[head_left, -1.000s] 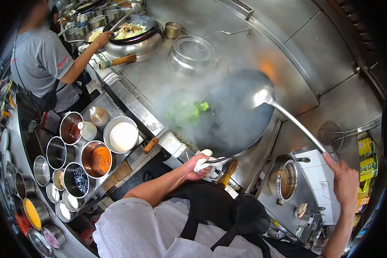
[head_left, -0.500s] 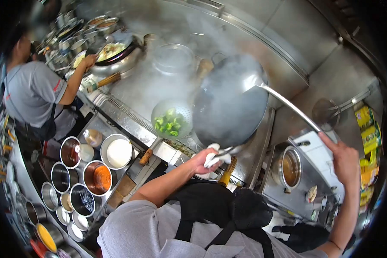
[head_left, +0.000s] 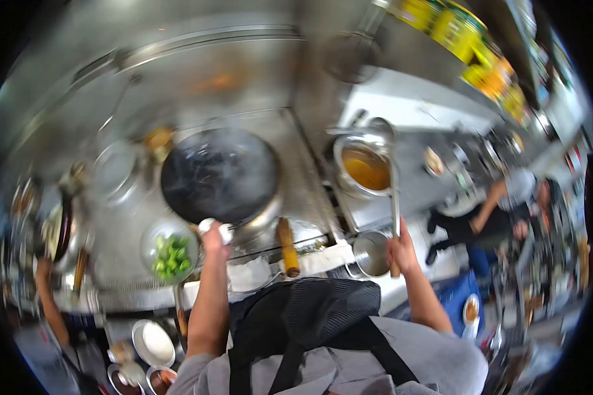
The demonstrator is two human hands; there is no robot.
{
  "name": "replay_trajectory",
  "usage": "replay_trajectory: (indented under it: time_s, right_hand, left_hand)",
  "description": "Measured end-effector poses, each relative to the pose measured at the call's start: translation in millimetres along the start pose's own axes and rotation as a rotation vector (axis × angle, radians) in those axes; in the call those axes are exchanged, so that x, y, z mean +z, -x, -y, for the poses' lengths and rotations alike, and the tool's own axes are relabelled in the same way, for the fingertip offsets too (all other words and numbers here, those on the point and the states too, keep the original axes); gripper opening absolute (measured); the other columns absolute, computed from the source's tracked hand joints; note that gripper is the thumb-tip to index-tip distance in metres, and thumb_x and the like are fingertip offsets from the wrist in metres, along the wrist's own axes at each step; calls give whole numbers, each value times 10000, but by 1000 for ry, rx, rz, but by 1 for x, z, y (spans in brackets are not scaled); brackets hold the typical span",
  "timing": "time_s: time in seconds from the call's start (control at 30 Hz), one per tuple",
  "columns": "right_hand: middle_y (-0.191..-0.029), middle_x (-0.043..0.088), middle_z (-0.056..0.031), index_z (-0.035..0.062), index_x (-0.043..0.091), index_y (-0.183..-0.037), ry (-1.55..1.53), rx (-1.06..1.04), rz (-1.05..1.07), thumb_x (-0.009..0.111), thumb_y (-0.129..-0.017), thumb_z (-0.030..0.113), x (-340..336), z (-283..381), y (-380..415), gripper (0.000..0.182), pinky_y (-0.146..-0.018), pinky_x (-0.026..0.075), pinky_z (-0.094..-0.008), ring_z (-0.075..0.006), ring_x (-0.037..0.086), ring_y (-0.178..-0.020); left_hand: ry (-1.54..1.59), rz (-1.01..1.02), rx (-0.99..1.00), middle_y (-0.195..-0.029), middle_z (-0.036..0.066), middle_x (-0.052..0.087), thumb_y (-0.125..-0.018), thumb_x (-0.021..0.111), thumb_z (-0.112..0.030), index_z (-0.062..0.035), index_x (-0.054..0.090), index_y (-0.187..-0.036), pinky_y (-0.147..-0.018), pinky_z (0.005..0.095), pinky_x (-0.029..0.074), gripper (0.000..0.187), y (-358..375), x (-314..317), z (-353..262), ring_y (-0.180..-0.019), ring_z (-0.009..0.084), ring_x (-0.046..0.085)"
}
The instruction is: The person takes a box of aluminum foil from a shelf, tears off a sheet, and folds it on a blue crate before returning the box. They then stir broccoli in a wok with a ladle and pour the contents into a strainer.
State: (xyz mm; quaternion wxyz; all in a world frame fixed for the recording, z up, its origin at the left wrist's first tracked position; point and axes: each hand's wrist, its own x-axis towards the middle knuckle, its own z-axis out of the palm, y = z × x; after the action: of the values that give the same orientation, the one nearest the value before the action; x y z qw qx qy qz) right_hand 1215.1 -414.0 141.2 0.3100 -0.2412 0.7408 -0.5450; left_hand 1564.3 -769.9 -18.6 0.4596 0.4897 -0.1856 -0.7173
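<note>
My left hand [head_left: 212,242] is closed around a white cloth [head_left: 226,232] at the near rim of a black wok [head_left: 219,178]. The wok sits on the stove with steam rising from its dark inside. In my right hand [head_left: 402,252] is the handle of a long metal ladle [head_left: 395,210]. The ladle's bowl is at the far rim of a steel pot of brown liquid [head_left: 366,172], right of the wok. A perforated strainer [head_left: 153,238] with chopped green vegetables [head_left: 171,257] lies left of my left hand.
A yellow-handled brush [head_left: 287,249] lies at the stove's front edge, beside an empty-looking steel pot [head_left: 373,253]. A bowl of white contents [head_left: 155,342] stands at lower left. Co-workers are at the far left and right, one with an arm [head_left: 51,299] near another wok.
My view has swung to the right. The ladle has gone from over the wok to the pot of brown liquid. The wok, tilted before, now sits flatter, with less steam.
</note>
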Motion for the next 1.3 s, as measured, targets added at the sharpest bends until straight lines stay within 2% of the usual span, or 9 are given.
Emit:
replay_trajectory:
  time_s: [0.17, 0.23, 0.3, 0.43, 0.63, 0.77, 0.97, 1.13, 1.3]
  right_hand:
    - [-662, 511, -46, 171, 70, -1597, -11, 211, 20, 532, -848, -32, -2, 17, -10, 903, -409, 436, -316, -148, 488, -461]
    - [-670, 508, -46, 178, 66, -1598, -80, 264, 28, 531, -851, -27, -1, 24, -13, 903, -413, 433, -315, -144, 483, -465]
    - [-677, 505, -46, 185, 62, -1598, -152, 310, 40, 530, -854, -23, -1, 22, -12, 903, -417, 430, -313, -140, 479, -468]
    - [-718, 472, -37, 341, 96, -1585, -456, 283, 68, 491, -941, 38, -2, 27, -7, 815, -421, 411, -277, -98, 424, -453]
    - [-710, 481, -30, 347, 116, -1585, -422, 149, 201, 472, -940, 25, 18, 66, 5, 804, -413, 411, -271, -90, 412, -433]
    - [-698, 482, -31, 322, 123, -1589, -313, 196, 354, 512, -928, 23, 69, 77, 3, 823, -408, 415, -275, -101, 412, -420]
    - [-619, 467, -1, 249, 120, -1601, 77, 71, 465, 483, -866, -85, 134, 91, 0, 885, -411, 400, -264, -98, 427, -420]
    - [-638, 482, 9, 225, 119, -1601, 171, -103, 497, 478, -879, -111, 149, 102, -14, 873, -409, 401, -243, -81, 430, -439]
    - [-572, 432, 49, 268, 109, -1603, 312, -166, 592, 461, -873, -68, 162, 20, -60, 878, -420, 383, -244, -53, 416, -466]
  left_hand:
    - [-92, 36, -83, -758, 10, 626, -909, 619, -320, -156, 568, -976, -470, 308, 453, 184, 0, 4, 11, -622, 176, 621]
    - [-18, 246, -197, -794, 54, 646, -957, 606, -413, -128, 549, -1008, -418, 321, 414, 295, 16, -11, -1, -576, 197, 615]
    - [-122, 233, -156, -867, -10, 670, -936, 590, -564, -186, 597, -1049, -559, 300, 463, 395, 31, -42, -7, -696, 159, 624]
    - [-68, 233, -32, -1235, 73, 586, -946, 638, -241, -140, 458, -1351, -877, 449, 514, 455, 56, -140, -15, -1117, 235, 587]
    - [-392, 132, 117, -1108, 85, 640, -734, 611, 72, -50, 513, -1260, -866, 413, 518, 548, 71, -203, -1, -1000, 287, 641]
    - [-1131, 11, 328, -1079, 211, 671, -730, 695, -67, -7, 532, -1220, -851, 440, 526, 520, 17, -246, 69, -975, 362, 669]
    - [-1238, -80, 512, -1016, 283, 670, -719, 712, -84, -18, 496, -1254, -858, 498, 508, 581, 60, -195, 43, -990, 467, 637]
    - [-1342, -165, 362, -1064, 256, 675, -712, 776, -163, -61, 476, -1260, -885, 510, 508, 632, 59, -202, 53, -1039, 456, 628]
    - [-1347, -247, 202, -1110, 270, 666, -717, 771, -236, -74, 456, -1317, -907, 485, 511, 697, 66, -191, 40, -1051, 438, 636]
